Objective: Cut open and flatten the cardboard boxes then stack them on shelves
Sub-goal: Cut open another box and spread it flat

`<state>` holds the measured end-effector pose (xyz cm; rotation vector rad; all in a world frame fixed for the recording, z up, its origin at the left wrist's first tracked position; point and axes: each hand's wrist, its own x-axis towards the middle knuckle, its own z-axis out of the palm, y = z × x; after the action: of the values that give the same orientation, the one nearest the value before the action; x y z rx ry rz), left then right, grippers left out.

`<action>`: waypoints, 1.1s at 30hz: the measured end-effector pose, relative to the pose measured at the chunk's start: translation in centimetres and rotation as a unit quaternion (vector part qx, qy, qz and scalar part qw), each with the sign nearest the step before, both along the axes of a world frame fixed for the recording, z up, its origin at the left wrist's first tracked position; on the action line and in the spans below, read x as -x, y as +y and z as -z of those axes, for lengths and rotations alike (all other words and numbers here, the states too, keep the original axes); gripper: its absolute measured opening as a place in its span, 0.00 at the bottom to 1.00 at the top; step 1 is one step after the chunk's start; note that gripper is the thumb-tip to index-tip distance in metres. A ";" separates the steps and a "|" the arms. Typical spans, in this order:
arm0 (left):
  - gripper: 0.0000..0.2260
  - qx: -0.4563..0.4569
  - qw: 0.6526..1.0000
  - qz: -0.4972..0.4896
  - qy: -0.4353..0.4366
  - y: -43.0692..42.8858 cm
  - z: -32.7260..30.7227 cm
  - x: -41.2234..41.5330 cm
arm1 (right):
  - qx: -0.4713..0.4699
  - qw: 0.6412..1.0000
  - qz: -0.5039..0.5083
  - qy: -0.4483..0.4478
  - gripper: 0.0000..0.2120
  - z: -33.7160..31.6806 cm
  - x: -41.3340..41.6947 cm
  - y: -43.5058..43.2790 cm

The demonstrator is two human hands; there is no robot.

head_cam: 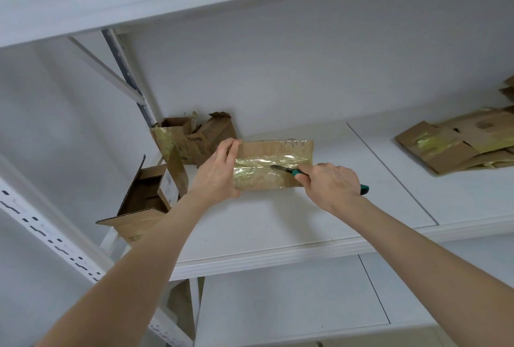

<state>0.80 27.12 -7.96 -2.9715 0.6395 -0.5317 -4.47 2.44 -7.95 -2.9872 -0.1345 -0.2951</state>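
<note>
Left hand [216,171] gripping box [278,148], glossy yellowed tape [258,178]

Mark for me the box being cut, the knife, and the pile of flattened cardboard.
taped box [267,177], head view, on its tape-covered face.
knife [297,172], head view, on the green handle just behind the blade.
flattened cardboard pile [445,146], head view, on its top sheet.
</note>
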 end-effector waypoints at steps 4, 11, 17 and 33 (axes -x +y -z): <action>0.58 -0.078 0.994 -0.031 -0.072 0.4 0.0 -0.1 | 0.007 1.000 -0.022 -0.012 0.17 0.0 0.0 -0.1; 0.60 -0.174 0.976 -0.125 -0.045 -4.7 0.4 1.2 | 0.001 0.999 -0.032 -0.015 0.17 -0.3 -0.7 0.6; 0.56 -0.098 0.983 -0.152 -0.024 -6.2 1.6 0.1 | 0.007 1.000 -0.027 -0.012 0.17 0.2 -1.0 1.5; 0.53 -0.138 0.987 -0.076 -0.043 -6.1 -0.4 -0.3 | 0.026 0.999 0.013 -0.032 0.17 -0.7 -0.5 0.0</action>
<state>1.13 21.00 -7.60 -2.6925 0.4339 -0.5080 -3.96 2.39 -7.25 -3.0343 -0.1122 -0.3952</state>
